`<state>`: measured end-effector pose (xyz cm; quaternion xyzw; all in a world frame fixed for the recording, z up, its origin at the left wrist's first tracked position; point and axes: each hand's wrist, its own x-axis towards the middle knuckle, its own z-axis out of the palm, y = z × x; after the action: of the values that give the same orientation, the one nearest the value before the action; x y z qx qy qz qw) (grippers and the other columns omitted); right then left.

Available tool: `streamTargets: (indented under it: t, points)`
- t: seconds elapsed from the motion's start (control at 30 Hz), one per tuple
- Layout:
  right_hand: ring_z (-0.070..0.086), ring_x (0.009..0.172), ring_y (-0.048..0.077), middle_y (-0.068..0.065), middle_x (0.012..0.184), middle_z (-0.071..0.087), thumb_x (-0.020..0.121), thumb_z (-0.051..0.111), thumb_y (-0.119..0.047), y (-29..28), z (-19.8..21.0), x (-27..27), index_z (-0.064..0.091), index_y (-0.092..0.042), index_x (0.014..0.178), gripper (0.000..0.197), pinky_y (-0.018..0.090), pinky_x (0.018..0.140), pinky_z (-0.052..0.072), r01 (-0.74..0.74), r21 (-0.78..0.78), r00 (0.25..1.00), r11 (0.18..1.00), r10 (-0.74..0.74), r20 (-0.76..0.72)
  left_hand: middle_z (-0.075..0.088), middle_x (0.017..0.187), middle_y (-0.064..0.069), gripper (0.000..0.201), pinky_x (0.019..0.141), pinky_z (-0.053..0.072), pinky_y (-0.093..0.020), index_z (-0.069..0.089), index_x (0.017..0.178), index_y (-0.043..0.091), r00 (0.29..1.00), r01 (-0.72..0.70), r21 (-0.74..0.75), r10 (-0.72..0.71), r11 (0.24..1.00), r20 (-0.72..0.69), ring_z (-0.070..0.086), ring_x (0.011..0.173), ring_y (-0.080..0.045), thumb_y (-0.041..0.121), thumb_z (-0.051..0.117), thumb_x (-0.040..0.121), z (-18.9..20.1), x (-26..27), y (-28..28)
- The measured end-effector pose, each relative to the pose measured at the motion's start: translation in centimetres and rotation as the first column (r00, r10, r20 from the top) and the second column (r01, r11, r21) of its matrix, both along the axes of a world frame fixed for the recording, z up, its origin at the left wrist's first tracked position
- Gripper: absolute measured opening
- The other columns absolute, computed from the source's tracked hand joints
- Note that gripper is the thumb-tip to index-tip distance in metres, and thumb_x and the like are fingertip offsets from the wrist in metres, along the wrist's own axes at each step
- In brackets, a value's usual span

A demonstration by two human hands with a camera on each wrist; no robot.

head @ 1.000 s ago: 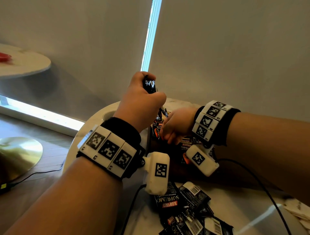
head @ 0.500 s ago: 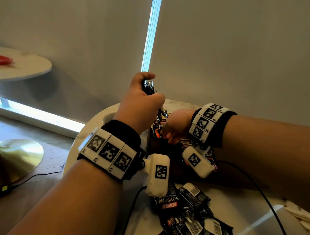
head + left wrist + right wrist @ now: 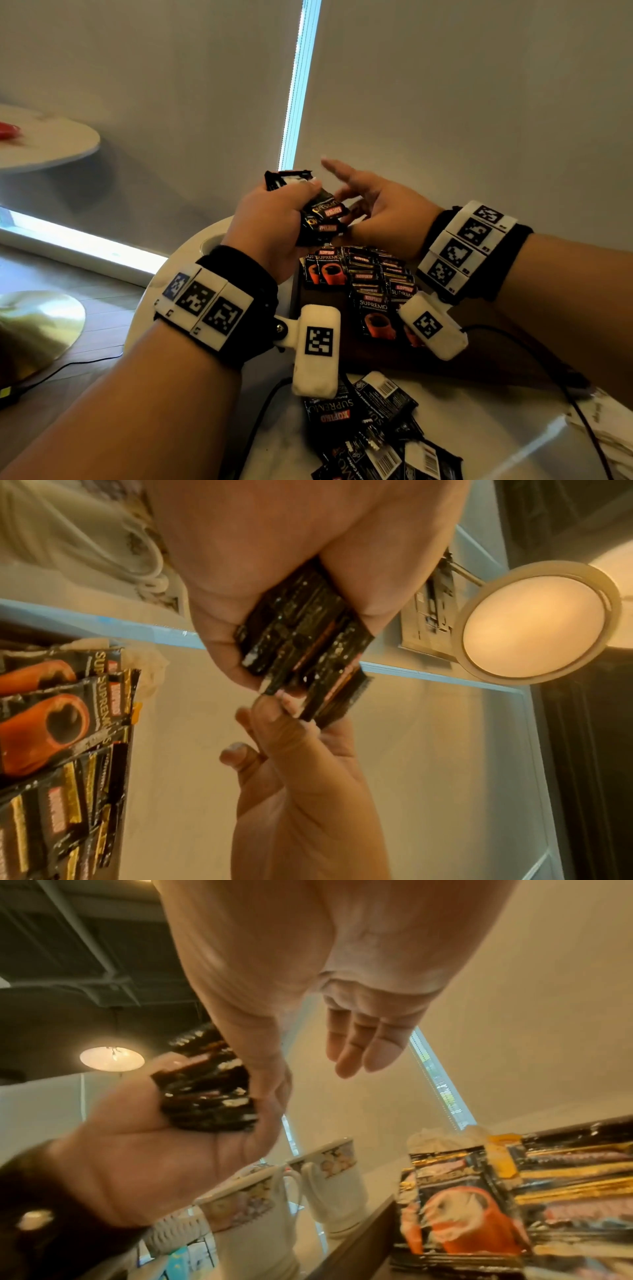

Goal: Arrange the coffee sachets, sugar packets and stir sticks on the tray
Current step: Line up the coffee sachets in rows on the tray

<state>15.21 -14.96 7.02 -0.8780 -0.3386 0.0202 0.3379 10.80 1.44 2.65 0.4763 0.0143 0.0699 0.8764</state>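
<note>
Nearest: loose coffee sachets point(image 3: 370, 425) scattered on the table point(image 3: 479, 411). Beyond them the tray point(image 3: 322, 294) holds sachets in overlapping rows. Above it, left hand point(image 3: 270, 226) clamps a stack of sachets point(image 3: 318, 212); right hand point(image 3: 380, 212) has fingers spread, fingertips point(image 3: 267, 710) at the stack's edge. Light, slick foil, likely to fan out. Pinch 1 by its flat sealed edge.
</note>
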Motion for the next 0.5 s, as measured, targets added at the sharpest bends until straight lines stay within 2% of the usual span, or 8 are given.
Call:
streamTargets:
  t: [0.07,0.13,0.23,0.3,0.37,0.43,0.5]
  points:
    - [0.066,0.096,0.011,-0.012,0.108,0.069,0.085,0.073,-0.008,-0.4,-0.1,-0.5,0.055,-0.048,0.134,0.067,0.024,0.088,0.056,-0.07,-0.008,0.995,0.998,0.07,0.072,0.073,0.113,-0.019,0.037,0.069,0.062,-0.041,0.059,0.129,0.007,0.999,0.039,0.01,-0.039,0.999,-0.009,0.076,0.09,-0.033,0.023,0.064,0.097,-0.1,0.0,-0.1]
    - [0.062,0.096,0.002,-0.011,0.105,0.069,0.088,0.071,-0.013,-0.6,0.0,-1.0,0.061,-0.047,0.123,0.05,0.016,0.085,0.05,-0.085,-0.054,0.984,0.995,0.092,0.153,0.074,0.109,-0.018,0.035,0.064,0.061,-0.038,0.061,0.127,0.006,0.998,0.058,0.017,-0.057,0.998,-0.013,0.077,0.087,-0.03,0.026,0.063,0.098,-0.2,-0.1,-0.1]
    - [0.061,0.097,0.003,-0.007,0.107,0.069,0.094,0.066,-0.017,-1.1,0.2,-1.4,0.067,-0.044,0.115,0.034,0.015,0.083,0.05,-0.082,-0.039,0.979,0.996,0.088,0.183,0.071,0.114,-0.019,0.043,0.059,0.058,-0.036,0.059,0.13,0.006,0.996,0.09,0.026,-0.089,0.996,-0.024,0.076,0.08,-0.025,0.034,0.063,0.098,-0.2,0.0,-0.1]
    - [0.064,0.095,0.008,-0.003,0.106,0.071,0.096,0.063,-0.02,-1.4,0.4,-1.3,0.071,-0.042,0.105,0.025,0.015,0.078,0.052,-0.078,-0.008,0.985,0.997,0.079,0.151,0.071,0.105,-0.016,0.045,0.057,0.057,-0.034,0.057,0.127,0.006,0.992,0.126,0.019,-0.125,0.992,-0.032,0.074,0.072,-0.021,0.041,0.062,0.098,-0.2,-0.1,-0.2]
    - [0.066,0.093,0.017,0.002,0.103,0.073,0.095,0.064,-0.027,-1.7,0.5,-1.0,0.076,-0.035,0.099,0.014,0.023,0.078,0.056,-0.06,0.033,0.993,0.998,0.057,0.101,0.068,0.098,-0.01,0.047,0.056,0.057,-0.034,0.056,0.126,0.011,0.991,0.126,0.019,-0.125,0.992,-0.043,0.07,0.068,-0.017,0.047,0.063,0.096,-0.2,0.0,-0.2]
    - [0.067,0.094,0.027,0.004,0.101,0.074,0.09,0.064,-0.036,-2.1,0.6,-0.4,0.077,-0.028,0.098,0.017,0.039,0.083,0.058,-0.019,0.053,0.998,0.998,0.015,0.068,0.069,0.106,-0.01,0.055,0.062,0.058,-0.039,0.055,0.132,0.015,0.991,0.122,0.037,-0.12,0.992,-0.053,0.071,0.077,-0.019,0.053,0.064,0.093,-0.3,0.2,0.0]
    - [0.068,0.096,0.031,0.005,0.1,0.076,0.092,0.064,-0.032,-2.5,0.7,0.2,0.075,-0.02,0.104,0.02,0.044,0.083,0.057,0.027,0.162,1.0,0.986,-0.028,0.001,0.07,0.119,-0.014,0.055,0.07,0.06,-0.045,0.053,0.135,0.019,0.99,0.128,0.029,-0.126,0.991,-0.061,0.075,0.093,-0.027,0.052,0.065,0.092,-0.4,0.4,0.2]
